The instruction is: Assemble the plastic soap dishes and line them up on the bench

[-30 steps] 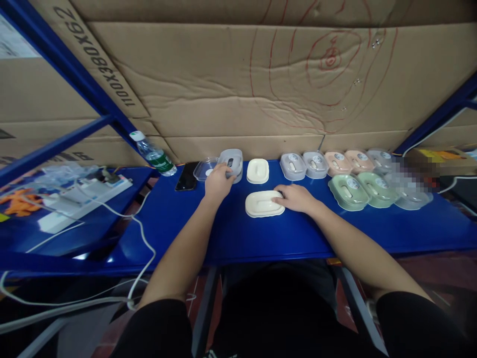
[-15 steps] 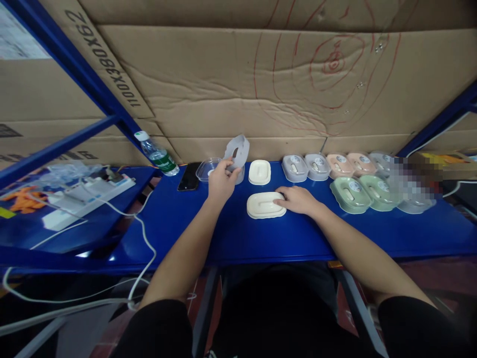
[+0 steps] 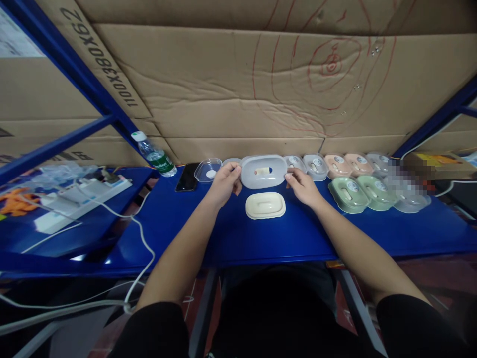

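Between my two hands I hold up a translucent oval plastic tray with an oblong hole in its middle. My left hand pinches its left end, and my right hand grips its right end. Just below it on the table lies a cream oval piece with a raised rim and a ridge along its middle. Part of another cream piece shows through the hole; the tray hides the rest. A clear plastic cover rests left of my left hand, with a white round spot in it.
At the right on the blue table stand several lidded boxes, among them a green box and a pink box. On the left are a phone, a water bottle and a power strip. Cardboard walls the back.
My left hand has brought the translucent tray rightward and turned it to face me. My right hand has left the front cream piece and taken the tray's right end.
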Demonstrator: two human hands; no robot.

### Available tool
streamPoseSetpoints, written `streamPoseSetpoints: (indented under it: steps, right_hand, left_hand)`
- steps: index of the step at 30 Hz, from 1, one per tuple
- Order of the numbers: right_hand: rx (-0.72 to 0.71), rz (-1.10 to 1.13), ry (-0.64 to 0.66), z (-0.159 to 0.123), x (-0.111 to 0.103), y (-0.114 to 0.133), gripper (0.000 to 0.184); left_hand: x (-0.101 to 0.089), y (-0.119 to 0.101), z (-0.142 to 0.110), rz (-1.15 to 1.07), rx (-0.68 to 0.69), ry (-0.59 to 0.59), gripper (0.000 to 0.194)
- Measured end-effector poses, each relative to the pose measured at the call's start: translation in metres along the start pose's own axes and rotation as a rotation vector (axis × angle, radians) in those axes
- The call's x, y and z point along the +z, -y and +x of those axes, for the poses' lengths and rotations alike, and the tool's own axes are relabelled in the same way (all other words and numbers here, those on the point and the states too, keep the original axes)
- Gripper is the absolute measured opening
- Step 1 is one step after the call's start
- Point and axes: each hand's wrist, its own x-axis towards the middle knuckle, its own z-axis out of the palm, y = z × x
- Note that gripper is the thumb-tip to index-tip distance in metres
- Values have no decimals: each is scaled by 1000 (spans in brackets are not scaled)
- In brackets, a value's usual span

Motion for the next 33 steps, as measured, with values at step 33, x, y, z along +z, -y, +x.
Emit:
streamPoseSetpoints:
  steps: [33]
  right_hand:
    - [185,-16,606,-3,-10,4,61]
  left_hand:
    - [2,-5,-12,838,-22,366,28]
